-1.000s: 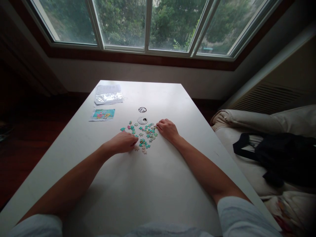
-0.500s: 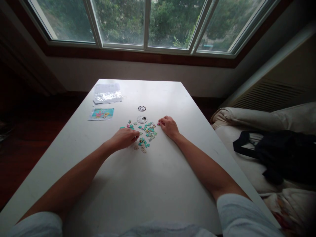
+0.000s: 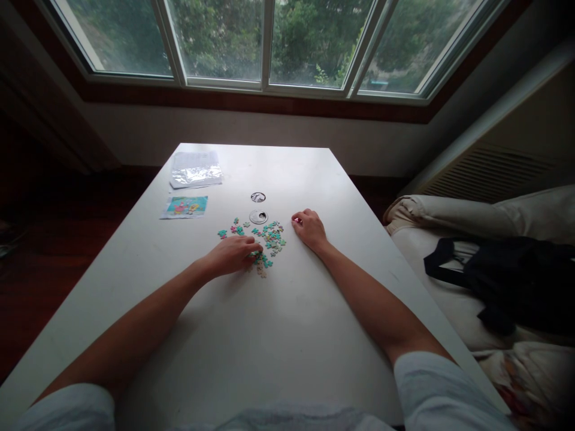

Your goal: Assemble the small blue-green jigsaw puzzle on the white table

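Small jigsaw puzzle pieces, mostly teal and pale green, lie in a loose heap on the white table. My left hand comes in from the left, its fingers curled down at the near cluster of pieces; the fingertips cover part of that cluster, so what they pinch is hidden. To the right of the heap rests my right hand, thumb and fingers closed on a pink puzzle piece. A few teal and pink pieces lie beyond my left hand.
A small cartoon picture sheet lies at the left, with clear plastic bags behind it. Two round black-and-white discs sit beyond the pieces. Right of the table, a dark garment lies on a pale sofa.
My left hand has shifted slightly right onto the near cluster, uncovering teal pieces behind it. My right hand has drawn a little to the right, away from the heap, with the pink piece.
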### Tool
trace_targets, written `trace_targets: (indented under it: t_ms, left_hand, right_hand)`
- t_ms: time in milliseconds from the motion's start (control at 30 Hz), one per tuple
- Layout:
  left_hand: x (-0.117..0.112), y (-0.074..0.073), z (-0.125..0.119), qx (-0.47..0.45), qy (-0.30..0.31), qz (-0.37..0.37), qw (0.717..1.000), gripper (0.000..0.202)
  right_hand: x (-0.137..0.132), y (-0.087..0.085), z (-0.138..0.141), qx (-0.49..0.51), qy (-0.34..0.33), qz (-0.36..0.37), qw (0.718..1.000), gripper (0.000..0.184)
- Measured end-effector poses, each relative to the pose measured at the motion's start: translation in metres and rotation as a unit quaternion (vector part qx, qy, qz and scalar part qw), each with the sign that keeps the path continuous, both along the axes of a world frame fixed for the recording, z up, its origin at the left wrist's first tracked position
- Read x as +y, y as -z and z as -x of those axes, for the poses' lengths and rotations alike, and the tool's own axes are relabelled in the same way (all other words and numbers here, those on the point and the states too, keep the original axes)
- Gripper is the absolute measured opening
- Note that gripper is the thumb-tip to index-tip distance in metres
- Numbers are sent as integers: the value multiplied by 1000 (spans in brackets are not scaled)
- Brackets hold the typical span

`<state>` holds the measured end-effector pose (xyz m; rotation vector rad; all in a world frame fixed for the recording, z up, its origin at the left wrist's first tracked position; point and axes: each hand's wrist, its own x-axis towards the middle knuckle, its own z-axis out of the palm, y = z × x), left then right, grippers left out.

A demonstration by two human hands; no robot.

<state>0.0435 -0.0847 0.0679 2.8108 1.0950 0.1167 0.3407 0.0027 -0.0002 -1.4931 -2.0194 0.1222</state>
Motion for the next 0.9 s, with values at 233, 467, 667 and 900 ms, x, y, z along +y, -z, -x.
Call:
trace_targets:
  t_ms: [233, 467, 667, 900]
  left_hand:
    - [2, 1, 0, -14, -13, 18, 1000, 15]
    - [2, 0, 2, -26, -30, 35, 999, 14]
    - [6, 8, 0, -38, -56, 21, 997, 17]
    - [6, 15, -3, -56, -85, -29, 994, 19]
  right_hand:
    - [-2, -1, 5, 15, -93, 13, 995, 14]
    - [-7, -5, 10, 54, -141, 17, 988, 16]
    - [-11, -10, 12, 39, -141, 14, 989, 16]
    - [-13, -11, 15, 32, -145, 9, 989, 18]
